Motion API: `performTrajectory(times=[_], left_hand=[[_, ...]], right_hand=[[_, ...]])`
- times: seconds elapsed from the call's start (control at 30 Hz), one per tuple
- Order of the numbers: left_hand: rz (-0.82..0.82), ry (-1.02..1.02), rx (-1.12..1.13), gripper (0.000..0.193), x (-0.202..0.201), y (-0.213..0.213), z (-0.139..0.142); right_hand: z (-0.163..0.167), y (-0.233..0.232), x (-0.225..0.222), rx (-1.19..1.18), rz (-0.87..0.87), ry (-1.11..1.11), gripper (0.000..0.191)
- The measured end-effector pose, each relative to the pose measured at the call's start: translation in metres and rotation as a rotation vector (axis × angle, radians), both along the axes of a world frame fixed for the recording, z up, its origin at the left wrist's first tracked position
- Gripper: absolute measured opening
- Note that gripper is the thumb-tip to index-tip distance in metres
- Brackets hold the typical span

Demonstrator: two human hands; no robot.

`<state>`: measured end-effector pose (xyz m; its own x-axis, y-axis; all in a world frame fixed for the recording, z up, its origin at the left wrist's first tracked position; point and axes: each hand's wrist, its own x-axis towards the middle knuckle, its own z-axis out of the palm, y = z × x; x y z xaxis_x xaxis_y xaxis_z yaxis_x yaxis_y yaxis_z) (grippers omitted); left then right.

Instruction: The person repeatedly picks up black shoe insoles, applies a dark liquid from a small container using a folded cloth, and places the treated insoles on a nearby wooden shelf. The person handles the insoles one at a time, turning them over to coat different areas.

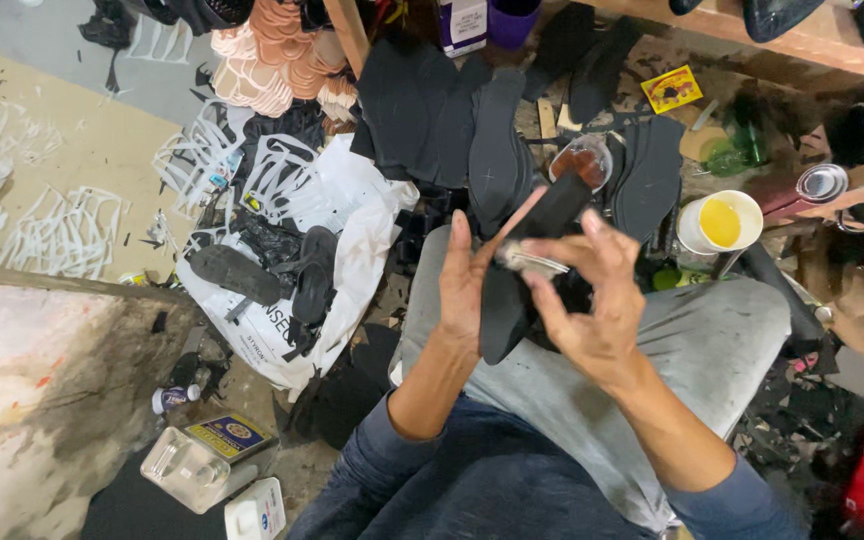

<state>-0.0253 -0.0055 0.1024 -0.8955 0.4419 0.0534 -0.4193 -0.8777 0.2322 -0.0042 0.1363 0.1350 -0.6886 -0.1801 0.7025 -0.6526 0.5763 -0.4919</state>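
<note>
Item: black shoe sole, held upright over the lap, above the grey trouser knee, toe end raised toward a stack of black soles beyond

Left hand: flat behind the sole, fingers straight and pressed together, thumb not visible

Right hand: wrapped over the sole's front, fingers curled, tips pinching a thin pale strip or brush tip against the sole; exact nature too small to tell

Adjacent: open white tub of yellow glue just beyond the right knee; round glass dish with brown contents among the soles; white plastic bag with black sandal parts to the left; clear bottle and tin on the floor

Risks, as judged: slippage of the sole, supported only by a flat palm with no closed grip behind it; smearing on trousers if adhesive is on the pinched piece; tipping of the uncovered glue tub by a knee or elbow shift, standing close and unlidded; dropped sole lost among near-identical black pieces
</note>
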Motion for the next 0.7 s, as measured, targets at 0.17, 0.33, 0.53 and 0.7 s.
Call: performTrajectory(times=[0.17,0.33,0.53,0.7], left_hand=[[-0.027,0.11,0.063,0.093,-0.004,-0.004,-0.002],[-0.049,-0.041,-0.003,0.104,-0.005,-0.004,-0.003],[-0.055,0.064,0.15,0.098,-0.009,-0.006,-0.016],[0.102,-0.076,0.152,0.074,-0.021,-0.013,-0.042]], right_hand=[[0.003,-0.003,0.01,-0.059,0.128,-0.085,0.089],[0.001,0.0,0.011,-0.007,0.135,-0.055,0.089],[-0.007,-0.001,0.022,-0.006,0.22,-0.066,0.084],[-0.011,-0.007,0.04,-0.012,0.234,-0.053,0.078]])
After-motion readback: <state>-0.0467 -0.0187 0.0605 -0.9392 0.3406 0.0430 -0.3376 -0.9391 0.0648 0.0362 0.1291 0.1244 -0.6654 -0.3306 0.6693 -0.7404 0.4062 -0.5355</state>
